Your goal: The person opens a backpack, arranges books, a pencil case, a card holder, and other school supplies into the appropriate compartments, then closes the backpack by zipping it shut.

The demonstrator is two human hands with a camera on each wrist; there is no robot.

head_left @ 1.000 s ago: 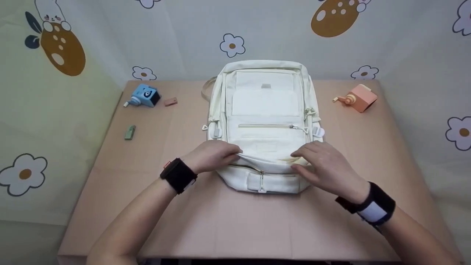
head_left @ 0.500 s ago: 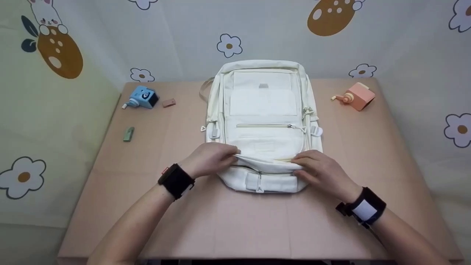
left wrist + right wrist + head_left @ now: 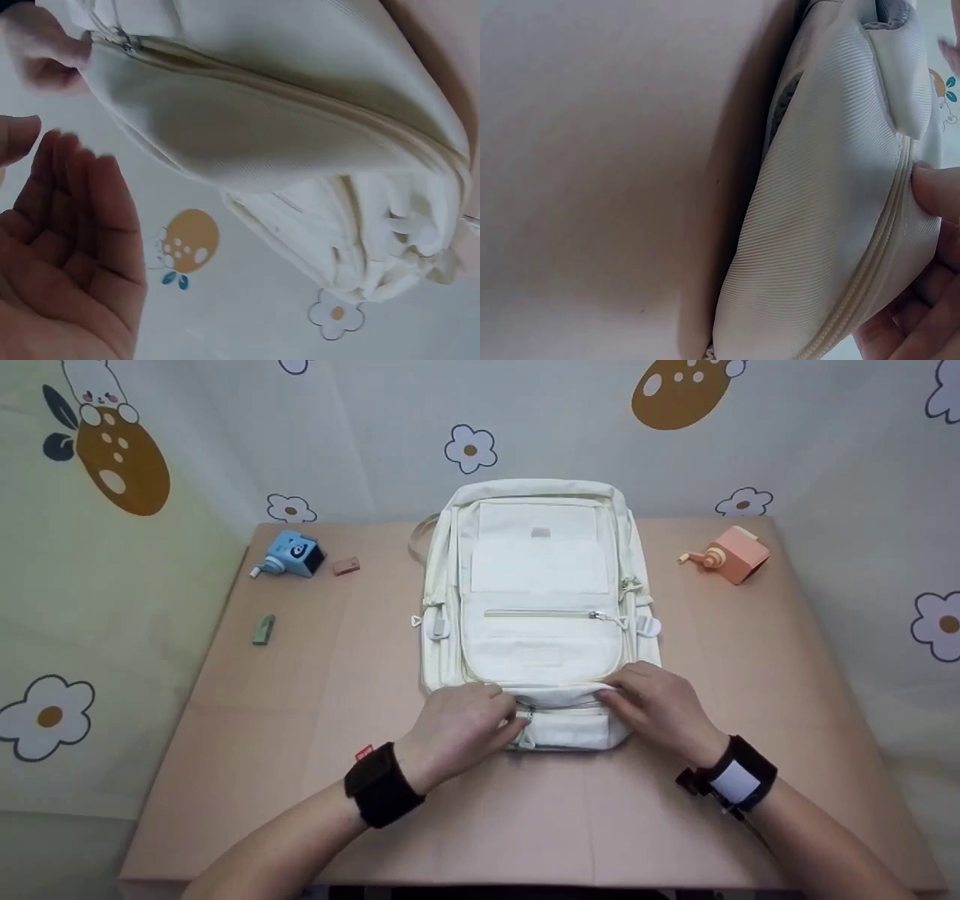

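Note:
A cream-white backpack (image 3: 540, 652) lies front side up on the table, its top toward the far wall. My right hand (image 3: 660, 705) pinches the fabric fold at its lower right; in the right wrist view the thumb (image 3: 936, 191) presses on the cloth beside the zipper (image 3: 881, 247), fingers behind. My left hand (image 3: 465, 731) is over the lower left of the bag, near the hanging zipper pull (image 3: 527, 735). The left wrist view shows that hand's fingers (image 3: 112, 202) loosely bent, the thumb apart, nothing between them. The front pocket zipper (image 3: 247, 79) gapes partly there.
A blue crank pencil sharpener (image 3: 295, 553) and a small reddish block (image 3: 346, 566) stand at the back left of the table (image 3: 360, 840), with a small green block (image 3: 263, 630) in front of them. An orange crank sharpener (image 3: 735, 555) is at the back right.
My left hand has let go of the pocket edge and moved right and toward me, near the zipper pull. My right hand first moved slightly down the bag's edge and still grips the fabric.

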